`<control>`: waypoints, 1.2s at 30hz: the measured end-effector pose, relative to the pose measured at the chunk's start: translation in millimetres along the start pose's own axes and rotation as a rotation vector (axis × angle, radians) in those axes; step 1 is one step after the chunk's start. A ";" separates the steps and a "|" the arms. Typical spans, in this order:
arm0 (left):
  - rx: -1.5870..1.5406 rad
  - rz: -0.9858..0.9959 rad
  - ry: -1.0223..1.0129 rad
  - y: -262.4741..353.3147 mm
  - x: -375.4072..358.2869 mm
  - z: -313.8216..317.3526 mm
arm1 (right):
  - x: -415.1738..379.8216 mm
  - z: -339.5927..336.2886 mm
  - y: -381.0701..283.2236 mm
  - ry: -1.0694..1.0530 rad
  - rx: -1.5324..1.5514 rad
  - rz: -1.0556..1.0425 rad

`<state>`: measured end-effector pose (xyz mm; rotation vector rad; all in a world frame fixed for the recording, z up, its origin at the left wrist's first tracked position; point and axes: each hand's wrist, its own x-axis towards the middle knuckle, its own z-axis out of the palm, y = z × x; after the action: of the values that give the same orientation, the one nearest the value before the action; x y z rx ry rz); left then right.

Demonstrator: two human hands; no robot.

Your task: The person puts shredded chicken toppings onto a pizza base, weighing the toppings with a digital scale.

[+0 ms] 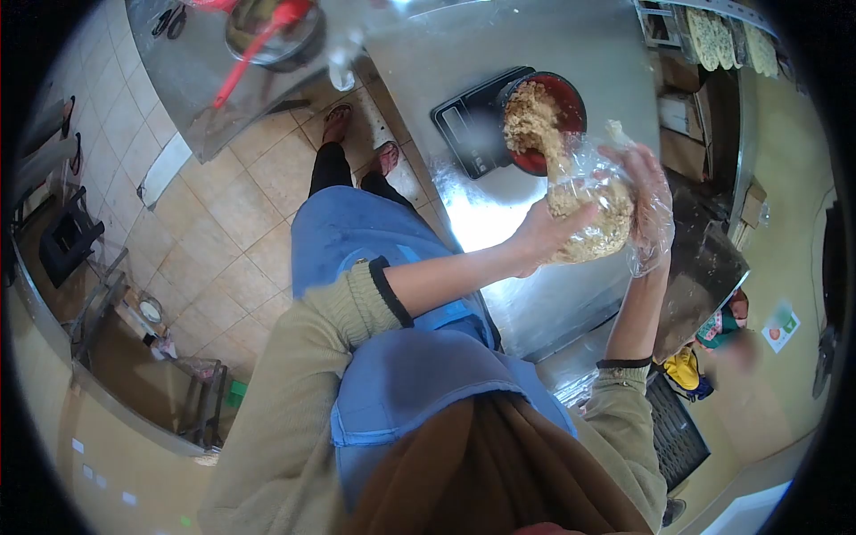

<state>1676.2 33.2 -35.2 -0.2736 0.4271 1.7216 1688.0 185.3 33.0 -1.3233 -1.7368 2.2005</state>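
Note:
My left hand [555, 234] is bare and grips the near side of a clear plastic bag [596, 214] filled with pale tan crumbs. On the bag's other side, my right hand [649, 192] wears a thin clear plastic glove and also holds it. The bag tilts toward a bowl [571, 100], red inside and dark outside. Crumbs [533, 116] heap in the bowl and trail up to the bag's mouth. Under the bowl sits a black digital scale [465, 134]; its display is too small to read.
The scale stands on a steel table [419, 53]. At the upper left, another steel table [183, 85] carries a metal pan [308, 49], a red spatula [254, 58] and scissors [169, 21]. Shelves with boxes [682, 125] line the right side.

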 end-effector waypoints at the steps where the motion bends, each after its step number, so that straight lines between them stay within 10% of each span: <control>1: -0.001 0.008 0.002 2.0 -0.9 1.5 | 0.2 -0.2 0.1 0.006 -0.004 0.001; 36: -0.017 0.096 0.037 -2.3 3.2 2.2 | -3.9 11.9 -4.6 0.040 -0.036 -0.047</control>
<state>1678.0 37.3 -34.8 -0.3020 0.4597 1.8167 1680.9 175.7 39.1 -1.3111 -1.7830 2.1130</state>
